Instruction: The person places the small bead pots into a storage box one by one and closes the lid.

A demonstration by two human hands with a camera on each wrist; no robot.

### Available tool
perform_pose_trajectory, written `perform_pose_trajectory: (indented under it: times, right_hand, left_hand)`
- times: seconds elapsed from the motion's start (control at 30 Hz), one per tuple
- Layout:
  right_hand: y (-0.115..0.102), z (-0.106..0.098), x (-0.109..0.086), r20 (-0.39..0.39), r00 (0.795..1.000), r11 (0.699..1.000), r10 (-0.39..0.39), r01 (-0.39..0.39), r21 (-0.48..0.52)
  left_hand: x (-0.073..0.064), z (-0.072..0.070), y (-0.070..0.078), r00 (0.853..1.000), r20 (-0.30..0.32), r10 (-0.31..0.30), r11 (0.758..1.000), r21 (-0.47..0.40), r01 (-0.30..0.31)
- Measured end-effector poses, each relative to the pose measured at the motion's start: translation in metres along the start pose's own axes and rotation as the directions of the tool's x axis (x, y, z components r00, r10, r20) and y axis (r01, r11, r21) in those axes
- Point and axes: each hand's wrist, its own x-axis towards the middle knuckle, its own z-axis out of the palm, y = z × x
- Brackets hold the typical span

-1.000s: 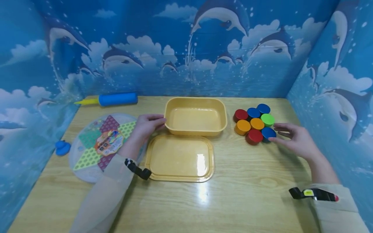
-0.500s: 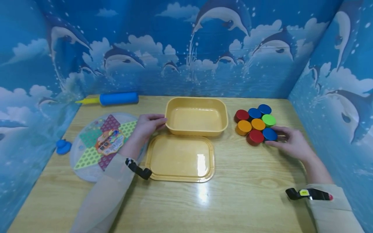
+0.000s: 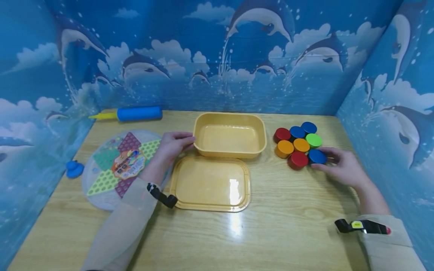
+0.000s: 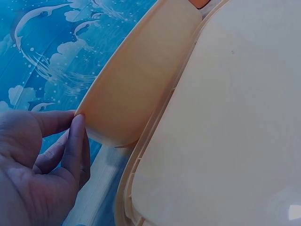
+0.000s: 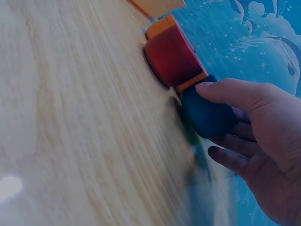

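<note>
My left hand (image 3: 172,147) pinches the left rim of a yellow plastic box (image 3: 230,153); in the left wrist view thumb and index finger meet at its edge. Nothing lies inside the box. A matching flat lid (image 3: 208,184) rests on the table in front of it. At the right, my right hand (image 3: 344,167) grips a blue round block (image 3: 317,156) between thumb and fingers. In the right wrist view this blue block (image 5: 207,110) is tilted beside a red round block (image 5: 170,54). Red, orange, green and other blue round blocks (image 3: 301,145) stand clustered to its left.
A round patterned board (image 3: 101,184) lies partly under my left forearm. A blue pump with a yellow nozzle (image 3: 139,113) lies at the back left, and a small blue knobbed piece (image 3: 74,169) sits at the left edge. Dolphin-print cloth (image 3: 217,56) walls the table's back and sides.
My right hand has moved left onto the near blue block and closed its fingers round it; the block has shifted slightly right, off the red one. The left hand stays at the box rim.
</note>
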Motion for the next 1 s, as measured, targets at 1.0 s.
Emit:
perform_pose_trajectory:
  times: [1.0]
  right_hand:
    - [-0.077, -0.024, 0.022, -0.003, 0.994, 0.993, -0.113, 0.113, -0.034]
  left_hand:
    - [-0.002, -0.001, 0.003, 1.0, 0.021, -0.011, 1.0, -0.007, 0.011]
